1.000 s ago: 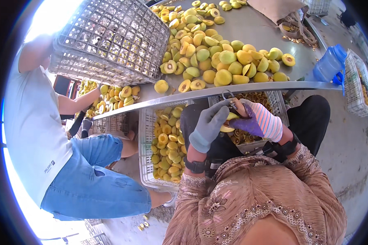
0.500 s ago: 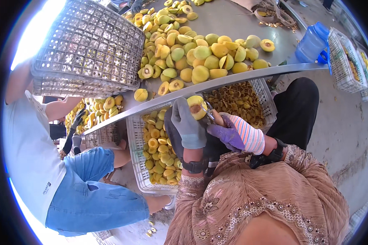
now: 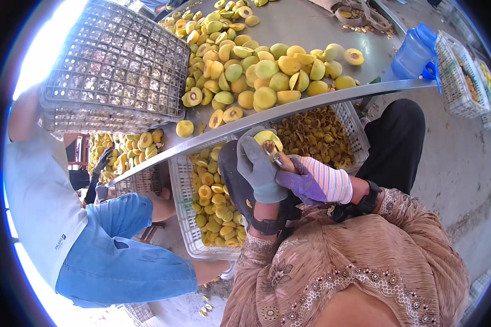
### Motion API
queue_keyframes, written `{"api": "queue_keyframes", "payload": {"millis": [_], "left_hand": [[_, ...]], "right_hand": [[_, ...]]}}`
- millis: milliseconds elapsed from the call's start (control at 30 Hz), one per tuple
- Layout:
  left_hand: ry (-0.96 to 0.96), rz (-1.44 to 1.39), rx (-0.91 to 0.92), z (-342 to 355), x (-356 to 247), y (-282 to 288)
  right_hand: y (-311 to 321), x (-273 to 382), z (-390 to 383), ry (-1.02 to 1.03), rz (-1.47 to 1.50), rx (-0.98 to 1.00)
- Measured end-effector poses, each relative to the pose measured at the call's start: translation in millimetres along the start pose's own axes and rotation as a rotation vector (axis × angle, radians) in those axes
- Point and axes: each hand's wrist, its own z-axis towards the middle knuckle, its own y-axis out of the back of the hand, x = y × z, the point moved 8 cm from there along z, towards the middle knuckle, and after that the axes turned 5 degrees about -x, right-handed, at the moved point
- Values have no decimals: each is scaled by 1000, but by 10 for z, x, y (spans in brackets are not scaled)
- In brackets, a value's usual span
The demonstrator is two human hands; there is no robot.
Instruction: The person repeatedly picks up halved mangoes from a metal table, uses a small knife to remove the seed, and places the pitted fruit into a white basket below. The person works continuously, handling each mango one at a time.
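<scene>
My left hand (image 3: 256, 170), in a grey glove, is closed around a yellow peach half (image 3: 271, 137) above my lap. Its brown centre is turned toward my right hand. In a purple glove with a striped cuff, my right hand (image 3: 306, 180) grips a pitting tool (image 3: 285, 162) with a wooden handle and a metal end. That metal end is at the brown middle of the peach half; how deep it sits I cannot tell. A small orange-brown scrap (image 3: 249, 203) shows beside my left wrist.
Heaped peach halves (image 3: 264, 98) cover part of the metal table (image 3: 333, 99). Under its edge stand a white crate (image 3: 189, 231) of peach halves and another crate (image 3: 360, 131) of brownish scraps. Stacked crates (image 3: 114, 60), a blue jug (image 3: 414, 52) and a co-worker in denim shorts (image 3: 125, 250) are nearby.
The peach half has tilted toward my right hand, and the tool's metal end has moved over its brown middle. My left hand has shifted slightly right. A small scrap has appeared beside my left wrist.
</scene>
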Motion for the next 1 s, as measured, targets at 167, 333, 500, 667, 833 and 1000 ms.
{"api": "queue_keyframes", "payload": {"millis": [167,333,500,667,833,1000], "left_hand": [[-7,81,118,13,-116,-64],[58,156,359,62,-210,-167],[289,-112,268,88,42,-208],[378,-198,287,77,106,-280],[275,-144,440,129,9,-380],[289,-191,427,119,52,-364]], "right_hand": [[-2,-24,-7,-70,43,51],[15,171,-34,238,-79,131],[-138,-226,-24,-235,495,274],[-11,37,1,190,79,204],[-73,-96,-96,-199,380,306],[-27,-3,-29,21,73,196]]}}
